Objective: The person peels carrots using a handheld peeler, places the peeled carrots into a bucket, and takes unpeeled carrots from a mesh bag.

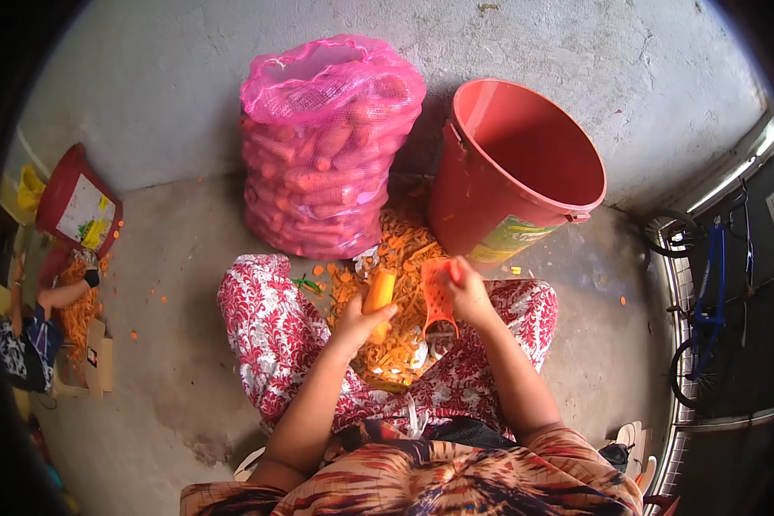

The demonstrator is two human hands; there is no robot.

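Observation:
My left hand (357,328) is wrapped round a peeled orange carrot (381,291), which points up and away from me above my lap. Just to the right, my right hand (471,303) grips an orange plastic peeler (436,297) with holes in its broad body. A small gap separates peeler and carrot. Beneath both hands, a heap of carrot peelings (391,359) lies on the floor between my legs. Beyond it stands a pink mesh sack (327,185) full of carrots, its top gaping.
A tall red bucket (457,193) stands beside the sack, against the wall. At far left, another person (39,331) sits by peelings, a second red bucket (82,202) and a cardboard box (99,361). A blue bicycle (709,318) is at the right edge, sandals (632,447) lower right.

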